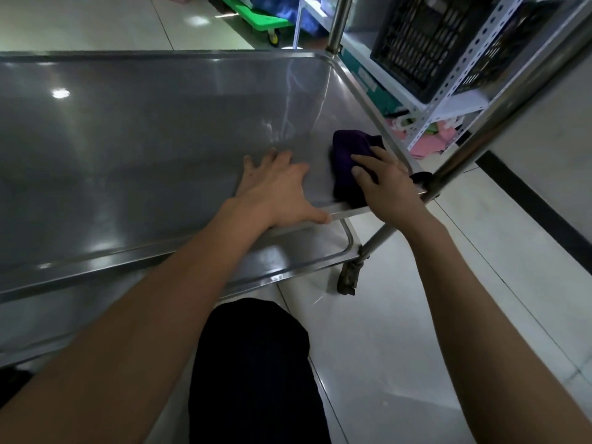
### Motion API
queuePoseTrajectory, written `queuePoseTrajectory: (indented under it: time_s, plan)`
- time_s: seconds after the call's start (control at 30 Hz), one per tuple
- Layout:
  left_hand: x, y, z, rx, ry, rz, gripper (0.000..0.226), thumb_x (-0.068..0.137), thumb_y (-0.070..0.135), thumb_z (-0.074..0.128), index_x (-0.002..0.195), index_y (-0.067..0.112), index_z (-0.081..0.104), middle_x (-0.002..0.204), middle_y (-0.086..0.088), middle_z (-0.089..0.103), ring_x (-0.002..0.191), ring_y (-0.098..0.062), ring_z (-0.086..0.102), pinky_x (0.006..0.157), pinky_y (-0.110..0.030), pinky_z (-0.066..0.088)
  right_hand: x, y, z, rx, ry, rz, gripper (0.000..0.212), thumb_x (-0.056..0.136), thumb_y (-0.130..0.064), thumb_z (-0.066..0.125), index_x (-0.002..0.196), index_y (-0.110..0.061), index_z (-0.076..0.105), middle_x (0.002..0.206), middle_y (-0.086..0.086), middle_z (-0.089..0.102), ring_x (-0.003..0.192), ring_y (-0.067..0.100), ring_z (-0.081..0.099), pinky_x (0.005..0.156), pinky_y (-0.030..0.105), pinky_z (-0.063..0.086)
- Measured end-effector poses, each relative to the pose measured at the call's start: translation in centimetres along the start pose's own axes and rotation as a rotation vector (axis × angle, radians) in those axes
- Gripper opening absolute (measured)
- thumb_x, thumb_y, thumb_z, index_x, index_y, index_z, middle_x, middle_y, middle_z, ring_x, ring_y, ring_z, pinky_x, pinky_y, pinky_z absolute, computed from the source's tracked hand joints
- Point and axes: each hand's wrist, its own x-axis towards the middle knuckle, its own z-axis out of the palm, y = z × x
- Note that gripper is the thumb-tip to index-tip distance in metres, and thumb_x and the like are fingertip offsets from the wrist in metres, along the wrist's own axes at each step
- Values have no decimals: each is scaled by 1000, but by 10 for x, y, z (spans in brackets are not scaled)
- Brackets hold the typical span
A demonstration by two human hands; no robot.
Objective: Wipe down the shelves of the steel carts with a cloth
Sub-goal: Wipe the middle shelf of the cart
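The right hand [386, 184] is pressing a purple cloth [347, 161] against the near right corner of the steel shelf [144, 139], fingers curled loosely over the bunched fabric and gripping it from above. The left hand [277, 190] is lying flat on the shelf just beside it, fingers spread wide and holding nothing, the thumb hooking over the raised front rim.

The cloth is sitting right at the rim, close to the cart's upright post [499, 100], so a stroke pushed further right is risking knuckles knocking the post or the cloth slipping off the edge to the floor. The cart is standing on casters [349, 277], and the bracing left hand is probably all that is keeping it from rolling; leaning harder could send it toward the white rack [448, 91] holding the black crate [429, 43].

The lower shelf is mostly covered by the upper one and the arms, so its condition is hard to judge. The shelf's left end is running out of view, and glare is hiding any smears on the steel
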Motion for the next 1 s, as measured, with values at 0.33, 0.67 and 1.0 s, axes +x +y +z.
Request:
queuePoseTrajectory:
  time_s: [0.33, 0.67, 1.0]
  plan:
    - [0, 5, -3, -42, 117, -10, 95, 61, 90, 50, 127, 22, 56, 134, -1, 54, 131, -25, 44, 110, -62, 29, -15, -26, 31, -53, 141, 7, 46, 100, -47, 45, 142, -31, 52, 159, 6, 33, 146, 29, 26, 118, 50, 21]
    - [-63, -45, -2, 8, 255, -10, 80, 80, 70, 59, 140, 18, 49, 147, -3, 46, 142, -26, 31, 115, -57, 25, -26, -58, 37, -74, 39, -4, 60, 92, -55, 52, 147, -33, 44, 161, 7, 27, 145, 34, 22, 116, 52, 17]
    - [-155, -113, 1, -15, 383, -98, 51, 91, 46, 60, 134, 19, 59, 136, -2, 56, 132, -26, 44, 104, -48, 39, -65, -150, 77, -7, 33, -196, 58, 83, -41, 67, 138, -29, 55, 151, 2, 44, 132, 33, 41, 109, 52, 34]
